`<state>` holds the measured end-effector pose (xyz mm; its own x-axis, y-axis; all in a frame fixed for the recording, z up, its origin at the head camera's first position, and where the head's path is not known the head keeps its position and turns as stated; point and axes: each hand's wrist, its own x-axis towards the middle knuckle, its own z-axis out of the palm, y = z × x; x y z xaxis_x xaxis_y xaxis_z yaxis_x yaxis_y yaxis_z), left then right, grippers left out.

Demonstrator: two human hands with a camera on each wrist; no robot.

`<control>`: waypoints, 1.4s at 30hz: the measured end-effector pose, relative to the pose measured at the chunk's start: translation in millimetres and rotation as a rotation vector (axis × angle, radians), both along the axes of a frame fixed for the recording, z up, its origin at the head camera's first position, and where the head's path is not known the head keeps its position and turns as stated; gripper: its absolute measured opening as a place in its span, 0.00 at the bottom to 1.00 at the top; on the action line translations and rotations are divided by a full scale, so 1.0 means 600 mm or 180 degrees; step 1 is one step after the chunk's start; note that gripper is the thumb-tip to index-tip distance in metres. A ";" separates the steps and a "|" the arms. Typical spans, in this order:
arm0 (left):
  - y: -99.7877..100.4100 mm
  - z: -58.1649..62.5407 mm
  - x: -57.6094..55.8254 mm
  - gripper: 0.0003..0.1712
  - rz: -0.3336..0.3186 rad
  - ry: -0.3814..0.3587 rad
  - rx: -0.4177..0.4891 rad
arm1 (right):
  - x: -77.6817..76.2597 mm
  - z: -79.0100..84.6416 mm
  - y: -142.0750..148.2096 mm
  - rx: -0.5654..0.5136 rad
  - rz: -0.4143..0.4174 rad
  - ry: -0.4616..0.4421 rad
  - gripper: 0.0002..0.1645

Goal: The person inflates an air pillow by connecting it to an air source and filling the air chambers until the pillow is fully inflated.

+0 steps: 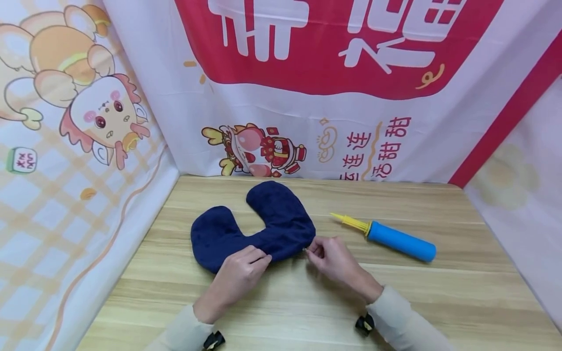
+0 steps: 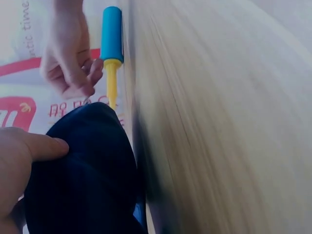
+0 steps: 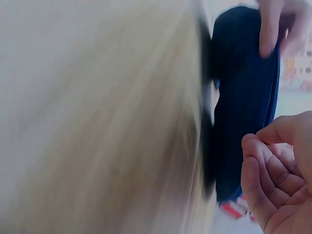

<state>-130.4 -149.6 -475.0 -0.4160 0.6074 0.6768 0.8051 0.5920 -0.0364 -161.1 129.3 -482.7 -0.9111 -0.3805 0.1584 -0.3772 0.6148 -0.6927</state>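
Note:
A navy U-shaped neck pillow [image 1: 281,209] lies on the table with its opening facing away from me. My left hand [image 1: 241,273] grips its near edge around the middle, thumb on the fabric in the left wrist view. At the pillow's right corner, my right hand [image 1: 335,261] pinches a small shiny zipper pull [image 1: 305,249] between thumb and forefinger. A zipper seam [image 3: 271,100] runs along the pillow's side in the right wrist view. The pull itself is mostly hidden by the fingertips there.
A blue hand pump [image 1: 401,241] with a yellow nozzle lies to the right of the pillow, nozzle pointing left. The wood-grain table [image 1: 461,287] is bordered by printed cloth [image 1: 272,107] at the back and both sides.

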 end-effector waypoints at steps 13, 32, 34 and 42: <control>-0.026 -0.009 -0.005 0.12 -0.0467 -0.0286 0.0511 | -0.080 -0.015 0.028 0.0340 -0.0448 0.0227 0.09; -0.054 0.002 0.031 0.17 -0.0182 -0.0595 -0.0057 | -0.062 0.013 0.057 0.0823 -0.0306 0.0304 0.11; -0.064 0.001 0.037 0.18 -0.0267 -0.0579 -0.0094 | -0.051 0.014 0.071 0.0863 -0.0137 0.0298 0.10; -0.085 -0.013 0.043 0.14 -0.0422 -0.0792 -0.0351 | -0.034 0.019 0.091 0.1289 0.0578 0.0809 0.05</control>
